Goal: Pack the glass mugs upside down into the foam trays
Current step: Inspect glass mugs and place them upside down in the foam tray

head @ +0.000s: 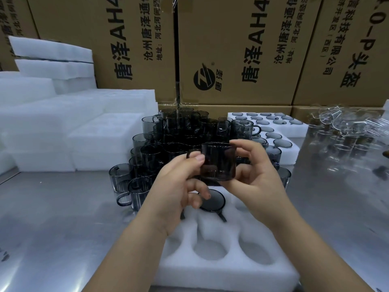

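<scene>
**Ready to lower**

Steel table (pixel 52 207), cartons (pixel 231 49) behind. My left hand (pixel 179 190) grips the handle side at 9 o'clock; the smoky mug (pixel 219 163), axis vertical, sits between; my right hand (pixel 254 178) holds its 3 o'clock wall. Open foam tray (pixel 231 277) pockets lie at 6 o'clock (one seated mug (pixel 211 201) there).

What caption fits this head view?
Left hand and right hand hold a dark glass mug over a foam tray holding one inverted mug.

Both bare forearms reach forward; left grip (pixel 179 186) and right grip (pixel 254 175) (fingers curled) pinch one mug (pixel 219 161) between them.
</scene>
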